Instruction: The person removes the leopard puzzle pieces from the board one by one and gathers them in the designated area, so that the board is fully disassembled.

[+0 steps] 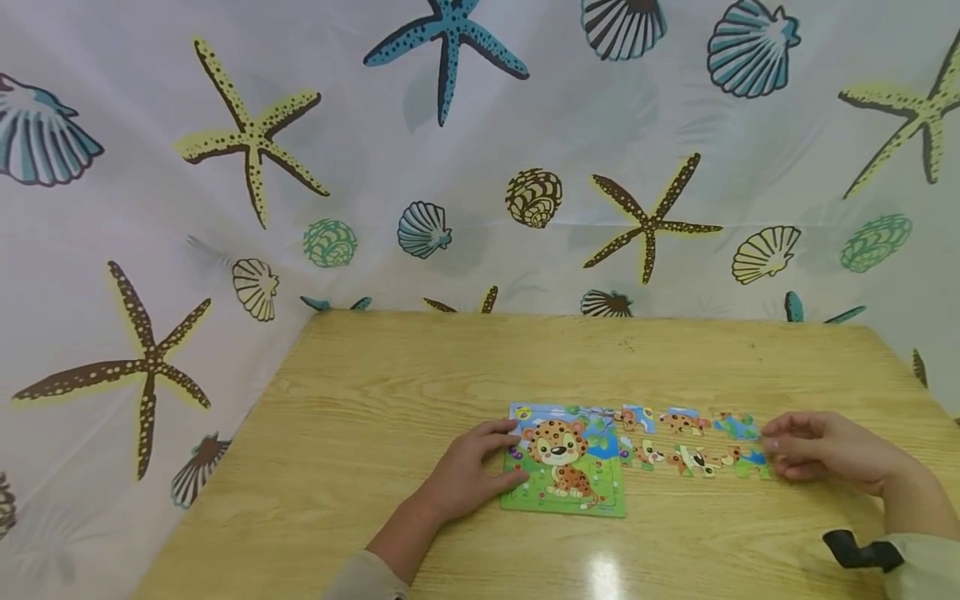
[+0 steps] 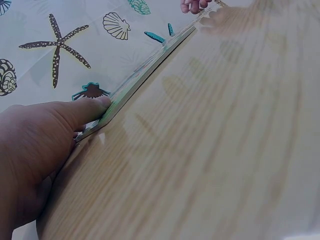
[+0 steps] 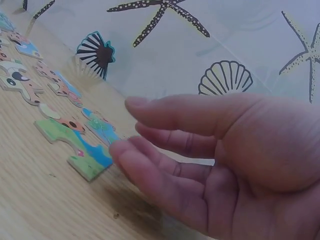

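Observation:
A square jigsaw board (image 1: 564,492) with a leopard cub picture lies flat on the table. My left hand (image 1: 474,467) rests at its left edge, with the thumb and fingertips touching the board. In the left wrist view the thumb (image 2: 92,109) lies over the board's edge (image 2: 145,77); the other fingers are mostly hidden. Right of the board, loose puzzle pieces (image 1: 684,422) lie in two rows. Beside the rows' right end is my right hand (image 1: 832,450), its fingers loosely bent and nothing between them. The nearest corner piece (image 3: 90,167) lies just beyond those fingertips.
The wooden table (image 1: 375,367) reaches back to a white curtain (image 1: 465,167) printed with starfish and shells, which also hangs along the left side. A black strap (image 1: 862,552) sticks out by the right sleeve (image 1: 926,567).

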`<act>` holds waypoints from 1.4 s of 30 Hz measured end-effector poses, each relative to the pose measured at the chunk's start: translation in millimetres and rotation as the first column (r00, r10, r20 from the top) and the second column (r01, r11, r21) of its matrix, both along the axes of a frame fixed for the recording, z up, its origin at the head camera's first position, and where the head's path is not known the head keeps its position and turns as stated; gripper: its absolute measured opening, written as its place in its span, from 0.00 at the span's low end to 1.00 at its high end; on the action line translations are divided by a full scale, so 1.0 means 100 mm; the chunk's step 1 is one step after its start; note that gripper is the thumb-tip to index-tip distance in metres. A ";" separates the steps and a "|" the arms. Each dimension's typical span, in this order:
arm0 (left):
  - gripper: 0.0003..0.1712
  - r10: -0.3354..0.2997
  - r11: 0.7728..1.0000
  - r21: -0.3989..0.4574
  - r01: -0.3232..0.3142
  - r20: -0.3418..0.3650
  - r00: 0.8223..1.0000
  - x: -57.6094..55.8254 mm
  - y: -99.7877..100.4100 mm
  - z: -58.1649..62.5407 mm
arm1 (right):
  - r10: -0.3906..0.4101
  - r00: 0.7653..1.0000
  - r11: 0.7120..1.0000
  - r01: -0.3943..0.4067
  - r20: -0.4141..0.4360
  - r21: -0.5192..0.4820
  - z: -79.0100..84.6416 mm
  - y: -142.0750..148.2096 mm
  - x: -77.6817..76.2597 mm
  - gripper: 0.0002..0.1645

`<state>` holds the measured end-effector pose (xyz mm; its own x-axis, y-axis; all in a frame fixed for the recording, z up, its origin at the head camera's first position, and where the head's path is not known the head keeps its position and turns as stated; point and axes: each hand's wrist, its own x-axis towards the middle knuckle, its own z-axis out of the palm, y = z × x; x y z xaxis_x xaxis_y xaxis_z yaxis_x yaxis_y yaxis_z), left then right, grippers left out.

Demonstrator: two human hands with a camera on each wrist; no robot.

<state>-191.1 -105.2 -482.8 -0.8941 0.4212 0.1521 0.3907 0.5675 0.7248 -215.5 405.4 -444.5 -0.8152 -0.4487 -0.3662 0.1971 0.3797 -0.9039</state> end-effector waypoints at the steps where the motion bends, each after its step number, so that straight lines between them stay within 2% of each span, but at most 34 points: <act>1: 0.30 0.001 1.000 -0.001 -0.001 0.001 1.000 0.00 0.00 0.00 | -0.010 1.000 1.000 0.010 -0.002 0.004 0.00 -0.01 -0.01 0.21; 5: 0.30 0.001 1.000 -0.008 -0.001 -0.005 1.000 -0.02 0.00 0.01 | -0.010 1.000 1.000 0.010 -0.028 0.012 0.04 -0.09 -0.02 0.22; 16: 0.30 -0.011 1.000 -0.004 0.011 -0.002 1.000 0.02 -0.01 0.02 | 0.104 0.993 0.991 -0.108 -0.059 -0.078 0.07 -0.41 -0.02 0.24; 25: 0.33 -0.008 0.999 -0.032 0.007 -0.007 1.000 0.01 -0.02 0.01 | 0.111 0.992 0.991 -0.115 -0.067 -0.070 0.10 -0.65 -0.02 0.27; 29: 0.38 -0.013 0.998 -0.057 0.014 0.016 1.000 0.01 -0.03 0.00 | 0.118 0.992 0.989 -0.121 -0.040 -0.081 0.08 -0.74 -0.02 0.27; 37: 0.55 -0.037 0.995 -0.094 0.043 0.058 0.998 0.03 -0.05 0.01 | 0.129 0.991 0.988 -0.131 -0.037 -0.082 0.08 -0.93 -0.02 0.29; 42: 0.57 -0.052 0.993 -0.107 0.058 0.064 0.997 0.04 -0.05 0.04 | 0.153 0.988 0.983 -0.155 -0.032 -0.099 0.08 -1.08 -0.04 0.30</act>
